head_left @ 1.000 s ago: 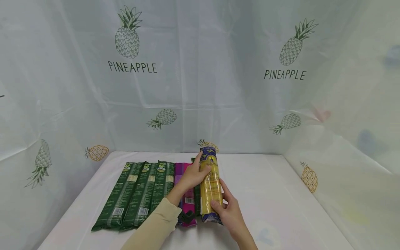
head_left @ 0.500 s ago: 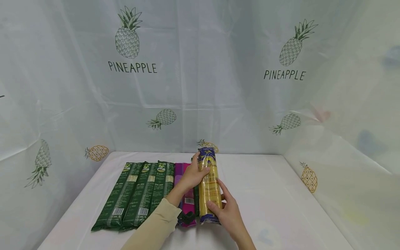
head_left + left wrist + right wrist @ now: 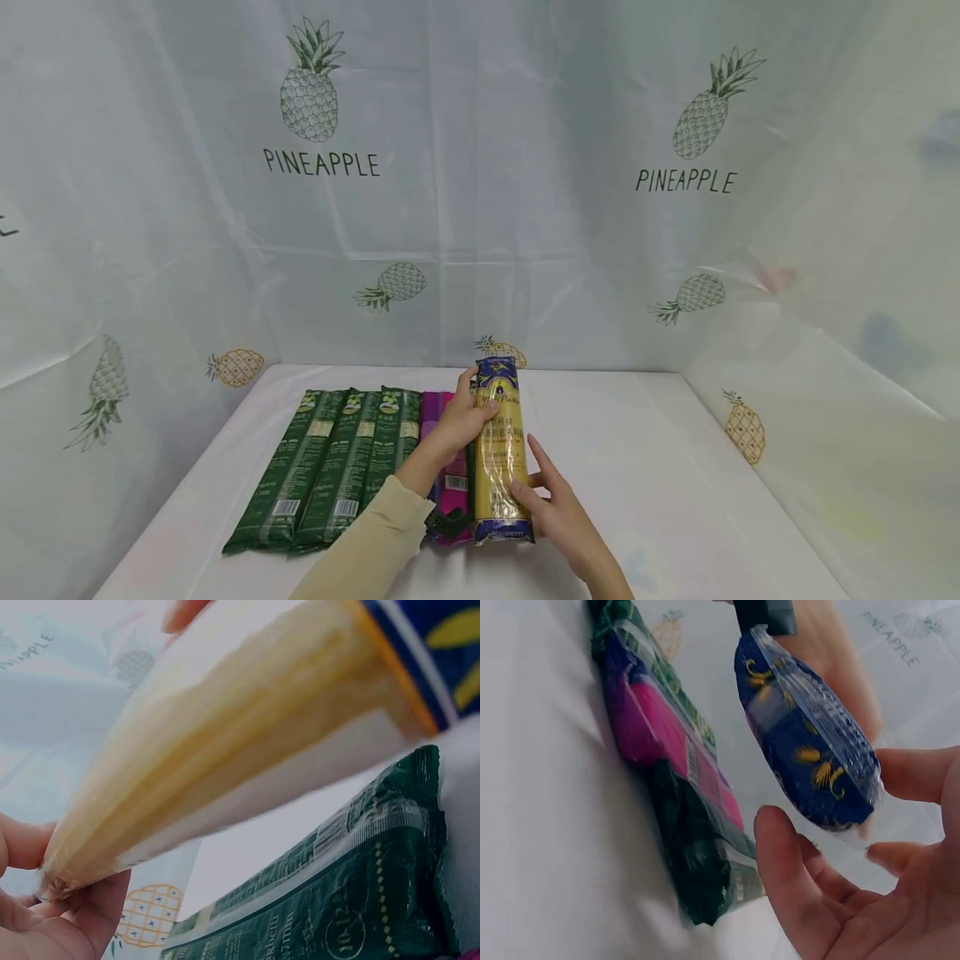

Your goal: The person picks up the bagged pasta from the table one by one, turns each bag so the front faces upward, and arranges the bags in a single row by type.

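Note:
A yellow and blue pack of spaghetti (image 3: 501, 462) is held tilted in front of me, its printed label facing up. My left hand (image 3: 463, 417) grips its upper part, thumb across the front; in the left wrist view that hand (image 3: 52, 907) curls around the far end. My right hand (image 3: 551, 500) is beside the lower right edge, thumb tip at the pack and index finger stretched out. In the right wrist view the fingers (image 3: 780, 840) are spread around the blue end, with a gap showing between one fingertip and the pack.
Three green packs (image 3: 330, 475) lie side by side on the left of the white table (image 3: 637, 467). A magenta pack (image 3: 453, 500) and another green pack (image 3: 694, 855) lie under and beside the held one. A pineapple-print curtain (image 3: 525, 208) hangs around the table.
The spaghetti pack has turned until its label faces up squarely, and it leans less. The right hand has loosened and shifted slightly right; the left hand keeps its grip.

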Available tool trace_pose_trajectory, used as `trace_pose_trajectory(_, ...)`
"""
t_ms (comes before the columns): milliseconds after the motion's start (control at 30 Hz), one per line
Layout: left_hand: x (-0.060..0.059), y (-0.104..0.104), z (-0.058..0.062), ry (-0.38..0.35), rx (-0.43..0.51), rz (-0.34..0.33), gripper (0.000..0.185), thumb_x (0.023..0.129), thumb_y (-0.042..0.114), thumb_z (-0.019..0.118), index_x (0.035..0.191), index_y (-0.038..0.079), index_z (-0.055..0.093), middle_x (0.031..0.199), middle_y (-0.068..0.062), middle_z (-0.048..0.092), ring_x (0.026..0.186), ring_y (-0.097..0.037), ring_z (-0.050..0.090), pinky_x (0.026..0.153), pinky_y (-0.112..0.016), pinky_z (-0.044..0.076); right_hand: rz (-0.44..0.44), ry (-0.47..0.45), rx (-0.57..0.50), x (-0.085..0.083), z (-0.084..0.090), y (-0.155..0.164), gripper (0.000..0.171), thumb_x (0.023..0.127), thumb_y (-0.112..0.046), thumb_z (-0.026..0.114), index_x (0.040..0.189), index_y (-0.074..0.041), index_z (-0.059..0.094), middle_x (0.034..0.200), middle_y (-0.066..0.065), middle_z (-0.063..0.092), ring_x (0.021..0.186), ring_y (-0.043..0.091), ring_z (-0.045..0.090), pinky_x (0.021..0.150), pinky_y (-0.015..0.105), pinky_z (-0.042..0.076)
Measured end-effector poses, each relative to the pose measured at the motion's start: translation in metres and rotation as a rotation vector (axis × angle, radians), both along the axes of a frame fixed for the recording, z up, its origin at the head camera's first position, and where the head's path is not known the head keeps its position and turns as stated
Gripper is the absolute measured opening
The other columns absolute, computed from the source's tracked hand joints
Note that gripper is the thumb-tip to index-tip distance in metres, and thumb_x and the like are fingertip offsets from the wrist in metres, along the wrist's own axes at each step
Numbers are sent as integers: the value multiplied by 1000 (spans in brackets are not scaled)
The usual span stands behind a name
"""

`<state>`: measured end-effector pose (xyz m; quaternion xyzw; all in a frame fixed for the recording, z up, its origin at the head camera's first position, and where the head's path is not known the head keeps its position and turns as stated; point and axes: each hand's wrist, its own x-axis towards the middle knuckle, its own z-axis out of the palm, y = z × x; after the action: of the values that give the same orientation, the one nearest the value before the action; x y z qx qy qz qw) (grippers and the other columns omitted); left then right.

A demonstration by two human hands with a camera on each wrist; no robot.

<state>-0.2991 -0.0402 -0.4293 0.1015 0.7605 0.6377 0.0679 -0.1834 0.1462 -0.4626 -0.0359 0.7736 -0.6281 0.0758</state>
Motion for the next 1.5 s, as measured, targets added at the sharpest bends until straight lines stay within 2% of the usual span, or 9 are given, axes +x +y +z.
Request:
trace_pose_trajectory(200, 2, 6, -1, -25, 11, -12, 81, 109, 24, 62, 172, 25, 11, 143, -27, 61, 111, -33, 71, 99, -58, 53, -6, -23, -16, 0, 0, 9, 80, 103, -34, 71, 169, -16, 30, 111, 15, 57, 87, 22, 65, 67, 37, 60)
trace_pose_trajectory(500, 0, 20, -8, 1, -81, 26, 80, 107, 32, 65, 172, 20, 19, 133, -15, 65, 111, -27, 69, 101, -55, 53, -70, -25, -48, 1, 1, 20, 77, 101, -21, 75, 167, -12, 35, 107, 14, 55, 86, 23, 64, 71, 36, 59)
trace_pose_trajectory(600, -2, 26, -10, 9, -80, -8, 82, 107, 31, 65, 172, 18, 16, 135, -17, 63, 115, -30, 68, 98, -55, 54, -97, -10, -30, 1, 0, 26, 76, 100, -15, 75, 166, -12, 37, 105, 13, 56, 85, 24, 64, 71, 34, 58)
trace_pose_trajectory(700, -3, 31, -11, 23, -102, -57, 84, 108, 30, 63, 173, 18, 12, 148, -20, 56, 121, -33, 66, 96, -54, 56, -117, -1, -22, 1, 0, 33, 76, 99, -11, 75, 165, -12, 39, 104, 14, 56, 84, 25, 65, 71, 33, 58)
trace_pose_trajectory(833, -5, 39, -9, 19, -113, -119, 88, 106, 28, 64, 173, 20, 7, 160, -24, 44, 114, -34, 69, 89, -54, 59, -139, -1, -4, 1, 2, 46, 76, 98, -9, 75, 165, -14, 39, 106, 15, 56, 84, 25, 64, 70, 33, 58)
trace_pose_trajectory(967, -5, 52, -5, -21, -33, -148, 94, 103, 21, 70, 173, 20, 8, 156, -23, 45, 104, -30, 71, 85, -52, 61, -140, 0, 20, 1, 5, 64, 76, 99, -11, 75, 166, -13, 38, 108, 15, 58, 86, 26, 65, 71, 34, 58)
trace_pose_trajectory(1133, -3, 77, -7, -57, 74, -99, 90, 101, 16, 76, 172, 18, 21, 137, -18, 59, 96, -25, 73, 80, -42, 63, -139, -17, 38, 0, 9, 90, 73, 102, -12, 72, 166, -13, 37, 109, 16, 58, 88, 26, 65, 72, 34, 58)
trace_pose_trajectory(1233, -2, 94, -10, -61, 94, -53, 85, 100, 16, 77, 169, 17, 29, 131, -15, 63, 93, -22, 74, 80, -40, 63, -142, -17, 54, -2, 9, 105, 72, 103, -14, 71, 166, -11, 37, 109, 15, 58, 89, 26, 65, 71, 33, 58)
trace_pose_trajectory(1500, -6, 129, -24, -8, 1, -11, 80, 99, 20, 78, 166, 14, 37, 141, -13, 63, 98, -17, 72, 86, -43, 62, -142, -4, 138, -5, 0, 134, 73, 103, -14, 71, 167, -9, 34, 111, 15, 60, 90, 25, 67, 71, 33, 58)
